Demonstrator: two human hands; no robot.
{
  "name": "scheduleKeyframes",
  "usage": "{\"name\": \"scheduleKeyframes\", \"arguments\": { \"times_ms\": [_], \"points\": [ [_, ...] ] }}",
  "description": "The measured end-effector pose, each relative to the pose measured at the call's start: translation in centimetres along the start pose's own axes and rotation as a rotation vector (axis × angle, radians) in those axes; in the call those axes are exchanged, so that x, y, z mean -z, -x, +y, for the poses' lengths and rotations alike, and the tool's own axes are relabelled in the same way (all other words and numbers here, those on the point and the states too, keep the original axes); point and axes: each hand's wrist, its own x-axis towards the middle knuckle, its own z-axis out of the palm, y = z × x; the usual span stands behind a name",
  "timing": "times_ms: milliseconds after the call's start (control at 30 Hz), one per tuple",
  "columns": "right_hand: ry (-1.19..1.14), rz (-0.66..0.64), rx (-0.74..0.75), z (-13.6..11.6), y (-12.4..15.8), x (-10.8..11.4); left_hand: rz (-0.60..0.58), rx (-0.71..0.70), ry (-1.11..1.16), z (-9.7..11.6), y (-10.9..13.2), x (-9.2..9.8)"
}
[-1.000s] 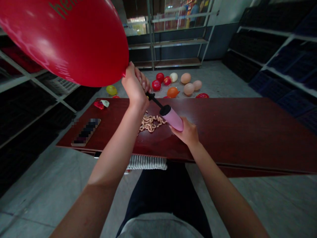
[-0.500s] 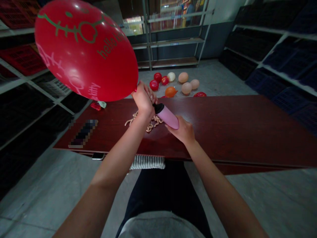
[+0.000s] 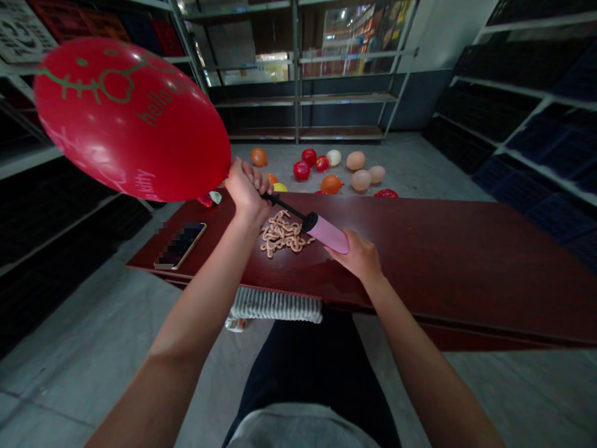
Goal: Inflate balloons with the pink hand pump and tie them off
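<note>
A large inflated red balloon (image 3: pixel 135 124) with printed "hello kitty" lettering hangs at upper left. Its neck is in my left hand (image 3: pixel 247 190), whose closed fingers also wrap the black end of a balloon pump (image 3: pixel 330 235). A black rod shows between that hand and the pump's pink barrel. My right hand (image 3: pixel 361 255) is closed around the barrel's lower end. Beneath the rod, a pile of beige curly strands (image 3: pixel 282 235) lies on the dark red table (image 3: pixel 443 249). How the balloon's neck meets the pump is hidden by my left fingers.
A phone (image 3: pixel 184 246) lies at the table's left, with small red and pale limp pieces (image 3: pixel 209 198) near the far left edge. Several balloons (image 3: pixel 331 183) rest on the floor beyond. Shelves (image 3: pixel 342 134) stand behind; crates (image 3: pixel 536 130) line the right side.
My hands have drawn apart, baring the black rod between the left hand and the pink barrel. The balloon and left hand shifted left in view. The view itself also moved, uncovering the strands.
</note>
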Motion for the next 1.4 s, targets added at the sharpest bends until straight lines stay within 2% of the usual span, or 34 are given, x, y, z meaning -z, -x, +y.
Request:
{"name": "scheduleKeyframes", "arguments": {
  "times_ms": [133,233,600,767,900,1133,1267,1400],
  "points": [
    [0.002,0.037,0.026,0.0,0.1,0.1,-0.040,-0.062,0.020,2.2,-0.2,0.0],
    [-0.001,0.070,0.047,0.1,0.1,0.0,-0.081,-0.112,0.029,2.8,-0.5,-0.2],
    [0.005,0.158,-0.010,0.4,0.1,0.1,-0.100,-0.139,0.041,1.1,0.0,-3.1],
    [-0.016,0.166,-0.058,0.3,0.0,0.2,-0.155,-0.105,0.010,-0.8,-0.1,-4.4],
    [-0.011,0.135,-0.102,0.3,0.0,0.2,-0.153,-0.091,-0.027,-3.8,0.4,-4.6],
    [-0.008,0.115,-0.158,0.5,0.1,-0.3,-0.091,0.031,-0.063,-9.1,2.0,-4.3],
    [-0.012,0.116,-0.160,0.5,0.1,-0.4,-0.100,0.063,-0.069,-9.7,2.3,-4.0],
    [-0.019,0.064,-0.120,0.3,0.0,-0.4,-0.077,0.079,-0.061,-8.4,1.8,-3.1]
  ]
}}
